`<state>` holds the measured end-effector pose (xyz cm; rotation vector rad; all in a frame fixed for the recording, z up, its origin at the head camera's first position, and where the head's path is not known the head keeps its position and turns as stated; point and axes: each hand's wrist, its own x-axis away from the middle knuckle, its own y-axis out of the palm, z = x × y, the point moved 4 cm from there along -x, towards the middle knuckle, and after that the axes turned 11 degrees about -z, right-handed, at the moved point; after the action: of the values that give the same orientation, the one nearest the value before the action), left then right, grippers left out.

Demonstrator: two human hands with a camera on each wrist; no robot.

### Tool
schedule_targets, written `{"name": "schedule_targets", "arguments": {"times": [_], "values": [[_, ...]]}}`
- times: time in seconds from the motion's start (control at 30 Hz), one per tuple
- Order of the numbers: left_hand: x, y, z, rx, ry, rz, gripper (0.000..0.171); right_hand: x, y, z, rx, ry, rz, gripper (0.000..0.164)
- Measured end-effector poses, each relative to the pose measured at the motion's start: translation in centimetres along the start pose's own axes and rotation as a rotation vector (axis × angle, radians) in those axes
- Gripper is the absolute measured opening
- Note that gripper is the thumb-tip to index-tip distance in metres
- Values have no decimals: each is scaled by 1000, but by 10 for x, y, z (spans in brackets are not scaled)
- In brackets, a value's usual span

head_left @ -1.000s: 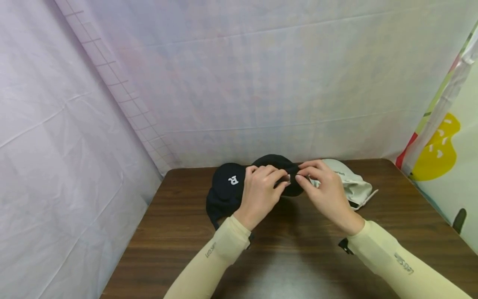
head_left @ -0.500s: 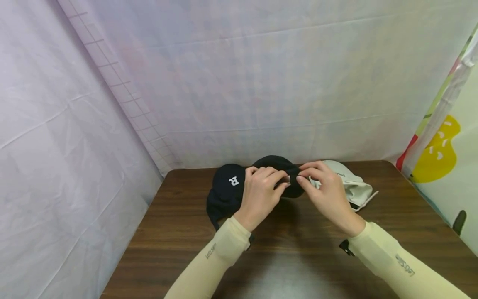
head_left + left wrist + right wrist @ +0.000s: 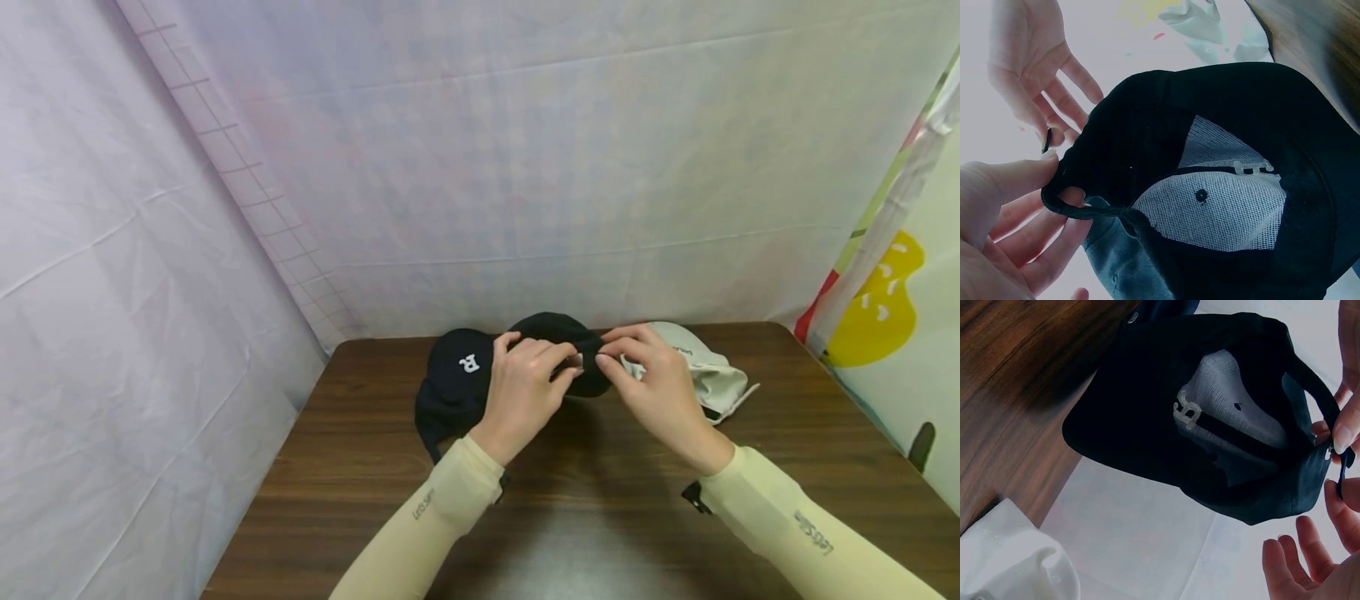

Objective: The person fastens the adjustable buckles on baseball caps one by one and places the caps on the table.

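Observation:
A black cap (image 3: 551, 323) is held up over the far part of the table between both hands, its open underside showing white mesh lining (image 3: 1222, 212) in the left wrist view. My left hand (image 3: 525, 383) pinches the band at the cap's back opening between thumb and fingers. Opposite it, my right hand (image 3: 660, 387) pinches the thin end of the strap (image 3: 1343, 472) with thumb and forefinger, its other fingers spread loosely. The left thumb (image 3: 1344, 434) presses right where the strap meets the band.
Left of the hands lies a navy cap (image 3: 450, 367) with a white letter R. A white cap (image 3: 693, 354) lies to the right, partly behind the right hand. The brown wooden table (image 3: 585, 517) ends at a pale curtain (image 3: 480, 167) along its back.
Both hands keep their hold on the black cap and strap, almost still. The view has shifted very slightly; the other caps stay where they were.

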<state>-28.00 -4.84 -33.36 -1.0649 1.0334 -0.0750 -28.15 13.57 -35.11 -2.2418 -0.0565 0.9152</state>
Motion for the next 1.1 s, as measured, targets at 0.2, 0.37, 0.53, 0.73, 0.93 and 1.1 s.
{"name": "schedule_targets", "arguments": {"times": [0.2,0.37,0.53,0.73,0.93,1.1], "values": [[1,0,-2,3,-12,-9,12,0,0,0,8,4,3,5],[2,0,-3,9,-19,-10,15,0,-1,1,9,3,10,9],[3,0,-4,7,-27,-14,15,1,-1,2,9,-3,12,10],[5,0,-4,35,-32,-23,15,2,0,4,16,-9,14,5],[5,1,-4,69,-28,-26,15,2,1,5,17,-16,15,4],[5,1,-4,65,-34,-30,16,2,1,4,23,-23,17,5]]}}
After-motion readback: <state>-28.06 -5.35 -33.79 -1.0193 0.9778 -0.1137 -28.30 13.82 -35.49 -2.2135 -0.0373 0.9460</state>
